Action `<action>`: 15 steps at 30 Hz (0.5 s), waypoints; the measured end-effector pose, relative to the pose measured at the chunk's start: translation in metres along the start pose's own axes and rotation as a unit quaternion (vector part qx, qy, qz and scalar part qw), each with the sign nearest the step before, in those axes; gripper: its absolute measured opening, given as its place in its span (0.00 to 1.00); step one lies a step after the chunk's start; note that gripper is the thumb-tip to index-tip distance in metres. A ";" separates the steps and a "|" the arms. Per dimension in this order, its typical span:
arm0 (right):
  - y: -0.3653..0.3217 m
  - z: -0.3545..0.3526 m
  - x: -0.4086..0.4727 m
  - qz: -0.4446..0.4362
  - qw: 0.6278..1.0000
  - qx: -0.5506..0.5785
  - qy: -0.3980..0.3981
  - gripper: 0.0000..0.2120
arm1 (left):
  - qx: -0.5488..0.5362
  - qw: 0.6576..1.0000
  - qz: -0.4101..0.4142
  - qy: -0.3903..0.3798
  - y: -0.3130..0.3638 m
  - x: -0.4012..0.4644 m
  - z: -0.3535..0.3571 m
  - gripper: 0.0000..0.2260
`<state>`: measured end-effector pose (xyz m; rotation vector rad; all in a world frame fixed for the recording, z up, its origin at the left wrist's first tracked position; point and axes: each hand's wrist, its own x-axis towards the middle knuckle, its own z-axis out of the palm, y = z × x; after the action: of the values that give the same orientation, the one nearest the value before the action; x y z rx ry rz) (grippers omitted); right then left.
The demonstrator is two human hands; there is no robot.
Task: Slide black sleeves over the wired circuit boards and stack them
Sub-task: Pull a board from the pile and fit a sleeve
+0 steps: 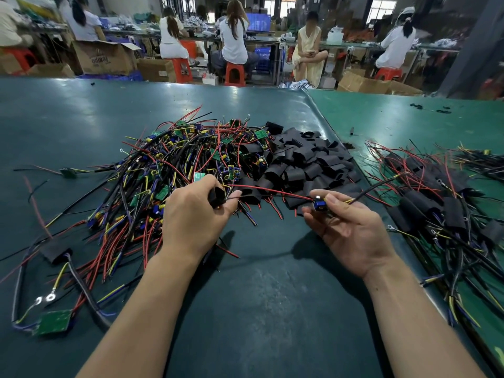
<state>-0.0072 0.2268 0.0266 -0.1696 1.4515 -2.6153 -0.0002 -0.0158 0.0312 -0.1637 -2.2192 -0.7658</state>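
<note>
Green matting covers the surface (272, 309) and I've got both hands up over it. My left hand (195, 214) pinches a black sleeve (218, 196), mouth facing right; my right hand (351, 227) pinches the circuit board (319, 205). Its wires run leftward into the sleeve, axis across me. Loose sleeves (308, 162) crowd behind, finished pile (436, 200) right.

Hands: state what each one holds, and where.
Left hand grips a black sleeve around its body. Right hand pinches a wired circuit board at its blue part, wires running toward the sleeve.
</note>
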 end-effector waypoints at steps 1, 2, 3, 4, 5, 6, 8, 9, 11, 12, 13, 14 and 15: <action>0.001 0.001 0.000 0.002 1.000 -0.004 -0.001 0.10 | 0.001 1.000 0.004 0.000 0.000 0.000 0.000 0.17; 0.002 0.001 0.001 0.003 1.000 -0.009 0.000 0.10 | 0.001 1.000 0.011 -0.001 0.000 -0.001 0.000 0.16; 0.003 0.002 0.001 0.003 1.000 -0.012 0.002 0.10 | 0.000 1.000 0.019 -0.001 0.000 -0.001 0.000 0.16; 0.004 0.002 0.002 0.003 1.000 -0.014 0.007 0.10 | -0.001 1.000 0.026 -0.001 0.000 -0.001 0.000 0.15; 0.004 0.002 0.003 0.002 1.000 -0.016 0.013 0.09 | -0.003 1.000 0.031 -0.001 -0.001 -0.001 0.000 0.15; 0.004 0.002 0.004 0.002 1.000 -0.016 0.017 0.09 | -0.003 0.999 0.033 -0.001 -0.001 -0.001 0.001 0.15; 0.004 0.000 0.004 0.002 1.000 -0.014 0.022 0.09 | -0.003 1.000 0.030 -0.001 0.000 -0.001 0.001 0.15; 0.003 0.000 0.005 0.003 1.000 -0.012 0.024 0.09 | -0.004 1.000 0.029 -0.002 0.000 -0.001 0.002 0.15; 0.003 0.000 0.005 0.005 0.999 -0.010 0.030 0.09 | -0.011 1.000 0.028 -0.003 0.000 -0.001 0.001 0.15; 0.004 0.000 0.006 0.007 0.999 -0.009 0.033 0.09 | -0.019 0.999 0.032 -0.007 0.001 -0.001 0.001 0.15; 0.004 0.001 0.005 0.007 0.999 -0.007 0.036 0.09 | -0.030 0.999 0.041 -0.012 0.001 -0.001 0.000 0.15; 0.004 0.002 0.006 0.009 0.999 -0.006 0.039 0.08 | -0.039 0.998 0.054 -0.019 0.001 -0.001 -0.001 0.15; 0.004 0.002 0.006 0.012 0.999 -0.006 0.040 0.08 | -0.042 0.997 0.065 -0.025 0.002 -0.001 -0.001 0.15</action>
<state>-0.0121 0.2219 0.0249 -0.0485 1.4842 -2.6244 0.0016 -0.0148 0.0320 -0.3692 -2.2003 -0.7918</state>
